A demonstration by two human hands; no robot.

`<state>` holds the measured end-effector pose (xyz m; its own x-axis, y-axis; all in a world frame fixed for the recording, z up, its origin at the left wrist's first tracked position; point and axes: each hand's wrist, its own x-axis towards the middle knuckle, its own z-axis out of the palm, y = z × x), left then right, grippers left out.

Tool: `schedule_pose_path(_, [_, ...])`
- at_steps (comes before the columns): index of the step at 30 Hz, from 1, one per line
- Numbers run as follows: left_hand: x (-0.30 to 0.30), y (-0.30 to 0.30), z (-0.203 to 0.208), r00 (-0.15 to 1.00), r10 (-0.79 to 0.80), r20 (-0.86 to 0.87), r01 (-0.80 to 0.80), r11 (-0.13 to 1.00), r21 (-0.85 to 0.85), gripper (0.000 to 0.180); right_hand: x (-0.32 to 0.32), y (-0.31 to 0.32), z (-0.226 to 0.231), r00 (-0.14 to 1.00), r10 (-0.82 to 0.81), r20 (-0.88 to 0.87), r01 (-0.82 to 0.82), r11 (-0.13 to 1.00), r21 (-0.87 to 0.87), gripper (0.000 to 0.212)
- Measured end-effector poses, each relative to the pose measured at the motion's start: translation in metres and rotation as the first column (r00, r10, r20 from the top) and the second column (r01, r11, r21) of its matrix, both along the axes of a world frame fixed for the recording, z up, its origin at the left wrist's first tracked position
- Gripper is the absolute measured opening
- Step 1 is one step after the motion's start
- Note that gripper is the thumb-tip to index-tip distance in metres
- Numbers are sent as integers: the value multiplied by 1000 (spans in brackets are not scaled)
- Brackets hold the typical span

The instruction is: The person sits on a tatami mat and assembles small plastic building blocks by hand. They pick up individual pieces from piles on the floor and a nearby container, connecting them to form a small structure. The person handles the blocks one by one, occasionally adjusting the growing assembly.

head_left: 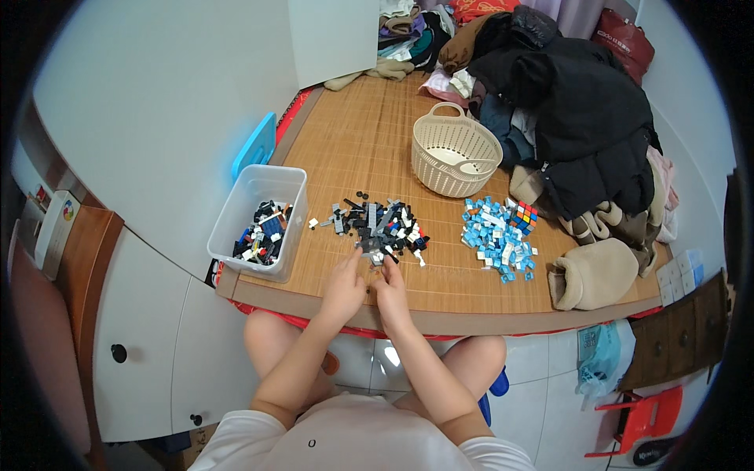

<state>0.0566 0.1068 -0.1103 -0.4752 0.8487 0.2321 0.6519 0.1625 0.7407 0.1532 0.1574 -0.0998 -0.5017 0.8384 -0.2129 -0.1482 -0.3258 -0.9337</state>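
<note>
My left hand [344,289] is at the near edge of a loose pile of building bricks [382,224], mostly black, grey and white with some blue and red. Its fingers stretch forward, and the fingertips meet a grey piece [367,246]. Close beside it, my right hand [391,295] has its index finger extended to the pile's front, by a small dark brick [390,257]. Neither hand visibly grips a brick; the undersides of the fingers are hidden. To the left, a clear plastic box [297,212] holds more mixed bricks [267,231].
A blue lid [255,147] leans behind the box. Right of the pile are blue and white small pieces [496,239] with a puzzle cube [524,217]. A beige basket [455,151] stands farther back on the bamboo mat [361,118]. Dark clothes [581,118] heap at right, near a beige roll [594,275].
</note>
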Motion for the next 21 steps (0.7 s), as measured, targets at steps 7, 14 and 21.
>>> schedule_pose_path(7, [13, 2, -2, 997, -79, 8, 78, 996, 51, 49, 5, -2, 10, 994, 3, -107, -14, 995, -98, 63])
schedule_pose_path(14, [7, -7, -12, 804, -138, 578, 69, 988, 140, 49, 18, -5, 17, 1000, 23, -7, -23, 998, -62, 61])
schedule_pose_path(21, [16, -16, 14, 193, -82, 978, -146, 983, 111, 49, 11, 2, 0, 997, 45, 59, -48, 998, 48, 60])
